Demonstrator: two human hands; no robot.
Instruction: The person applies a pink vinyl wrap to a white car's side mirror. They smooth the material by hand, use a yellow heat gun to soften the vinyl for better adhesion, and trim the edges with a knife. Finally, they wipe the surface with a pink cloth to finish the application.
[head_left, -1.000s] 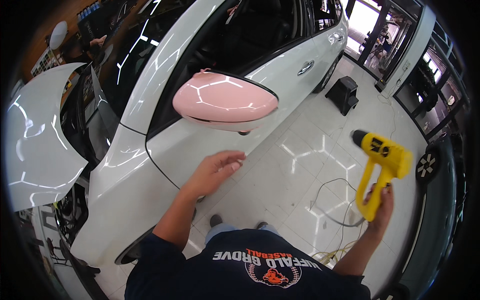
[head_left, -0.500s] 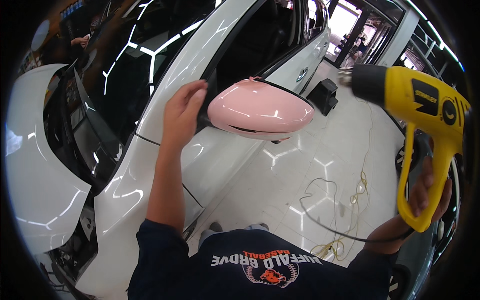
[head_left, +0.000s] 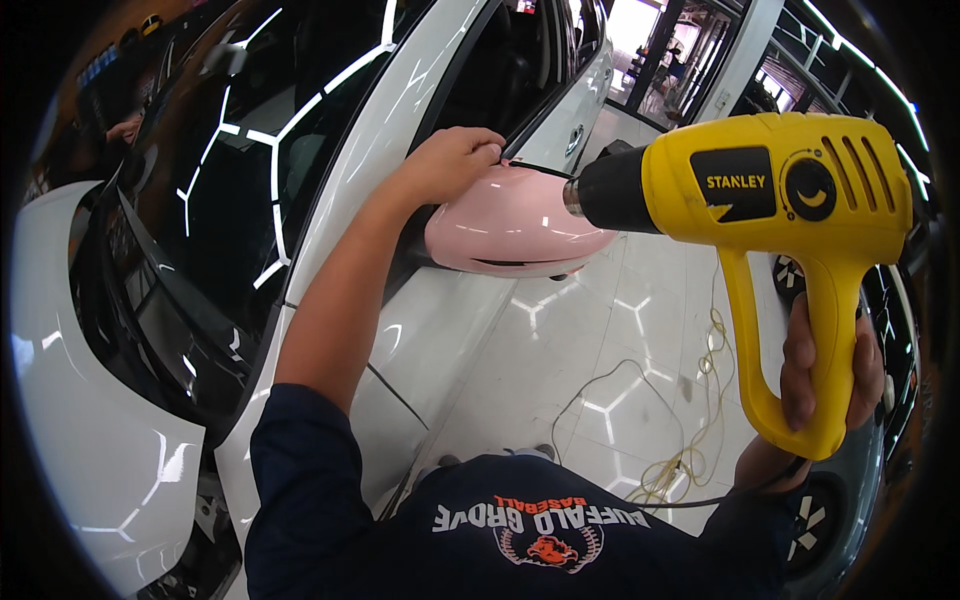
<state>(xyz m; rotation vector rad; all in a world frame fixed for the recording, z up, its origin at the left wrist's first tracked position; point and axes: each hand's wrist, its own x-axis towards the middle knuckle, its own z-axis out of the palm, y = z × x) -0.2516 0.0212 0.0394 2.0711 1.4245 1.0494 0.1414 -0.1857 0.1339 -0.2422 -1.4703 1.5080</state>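
My left hand (head_left: 456,165) is on the inner top edge of a pink-covered side mirror (head_left: 510,225), fingers curled together; what they pinch, if anything, is hidden. My right hand (head_left: 830,370) grips the handle of a yellow and black heat gun (head_left: 775,185). The gun's metal nozzle points left at the mirror and is very near it in view; whether they touch I cannot tell. Behind the mirror is the open front window (head_left: 495,75) of a white car (head_left: 345,140).
A raised white hood (head_left: 90,480) is at left. Another person's hand (head_left: 125,130) shows at upper left. Cords (head_left: 670,470) loop on the tiled floor (head_left: 570,340) at right, beside a darker car (head_left: 830,540). Glass doors (head_left: 665,60) stand at the back.
My left hand has risen from below the mirror onto its top edge. My right hand has lifted the heat gun and brought its nozzle leftward to the mirror. The view has shifted.
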